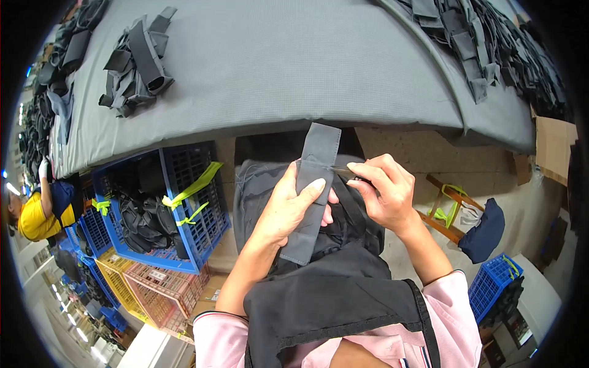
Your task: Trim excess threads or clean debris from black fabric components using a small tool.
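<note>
A flat dark grey fabric strip with stitching along its edges lies lengthwise over my lap. My left hand is closed on it, thumb on top and fingertips showing past its right edge. My right hand pinches a small dark tool with a thin pointed end that reaches the strip's right edge. Most of this tool is hidden by my fingers, so its exact kind is unclear. Loose threads show on the strip near the tip. Beneath both hands is black fabric, and a black apron covers my front.
A grey cloth-covered table spans the far side, bearing a pile of grey strips and a larger heap. Left stands a blue crate of black pieces; right, a wooden stool. Another person is at far left.
</note>
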### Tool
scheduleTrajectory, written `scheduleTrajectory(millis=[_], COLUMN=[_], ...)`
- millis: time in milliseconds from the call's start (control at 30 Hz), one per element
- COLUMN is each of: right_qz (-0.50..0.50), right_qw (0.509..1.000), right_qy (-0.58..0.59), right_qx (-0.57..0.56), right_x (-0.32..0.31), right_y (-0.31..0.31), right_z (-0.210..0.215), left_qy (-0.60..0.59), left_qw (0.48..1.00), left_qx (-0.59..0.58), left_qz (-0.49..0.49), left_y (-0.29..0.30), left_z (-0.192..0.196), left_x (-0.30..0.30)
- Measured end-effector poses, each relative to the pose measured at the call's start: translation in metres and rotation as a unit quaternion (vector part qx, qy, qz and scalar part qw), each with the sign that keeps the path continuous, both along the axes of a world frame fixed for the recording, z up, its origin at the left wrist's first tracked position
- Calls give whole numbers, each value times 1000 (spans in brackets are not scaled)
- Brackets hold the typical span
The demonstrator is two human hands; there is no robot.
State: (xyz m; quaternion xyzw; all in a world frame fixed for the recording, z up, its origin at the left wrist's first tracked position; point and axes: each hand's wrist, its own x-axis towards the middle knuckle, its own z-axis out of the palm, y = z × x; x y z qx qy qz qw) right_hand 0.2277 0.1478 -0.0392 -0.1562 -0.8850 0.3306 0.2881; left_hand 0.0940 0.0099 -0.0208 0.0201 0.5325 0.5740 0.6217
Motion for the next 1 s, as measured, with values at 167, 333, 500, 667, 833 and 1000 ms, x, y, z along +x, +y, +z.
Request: scheduleTrajectory(millis=[167, 333, 500, 667, 833, 1000], right_qz=[54, 84, 112, 77, 37, 34], right_qw=[993, 988, 986, 964, 619, 559], right_qy=[-61, -62, -62, -59, -1, 66], right_qx=[90, 113, 108, -247, -784, -826], right_x=[1, 0, -1, -3, 2, 4], right_y=[9, 17, 21, 10, -14, -22], right_z=[7, 13, 9, -5, -24, -26], left_qy=[7, 7, -7, -24, -16, -33], left_qw=[1000, 1000, 999, 999, 999, 998], left_qx=[0, 3, 9, 15, 32, 57], left_qz=[-11, -22, -37, -27, -20, -9], left_y=[-1, -3, -4, -5, -2, -3], left_z=[-2, 0, 1, 2, 2, 1], left_x=[-1, -3, -5, -9, -10, -9])
